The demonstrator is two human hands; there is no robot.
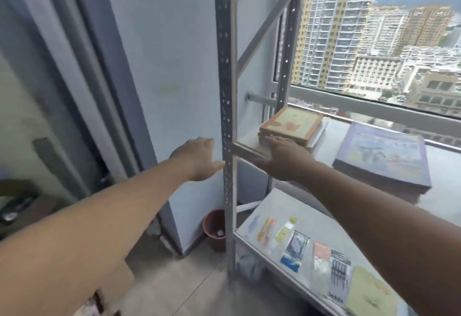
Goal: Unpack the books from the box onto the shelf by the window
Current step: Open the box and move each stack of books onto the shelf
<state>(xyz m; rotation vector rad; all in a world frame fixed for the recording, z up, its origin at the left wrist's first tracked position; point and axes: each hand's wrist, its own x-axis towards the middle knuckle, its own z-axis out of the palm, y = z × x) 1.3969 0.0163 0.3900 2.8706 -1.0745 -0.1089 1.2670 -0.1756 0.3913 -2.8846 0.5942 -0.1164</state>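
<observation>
1. Books: a small stack topped by an orange-bordered book [290, 123] lay at the left end of the metal shelf's [225, 106] middle board, near the corner post.
2. A second stack, topped by a large purple picture book [381, 153], lay further right of that post on the same board.
3. The right hand [282, 156] rested flat, fingers extended, touching the small stack's near edge, grasping nothing.
4. The left hand [199, 157] hung open and empty, just left of the post.
5. The lower board held a row of small packets [295, 247].
6. A cardboard box [109, 293] sat at lower left; its contents were not visible.
7. A red bucket [215, 228] stood on the floor beside the post.
</observation>
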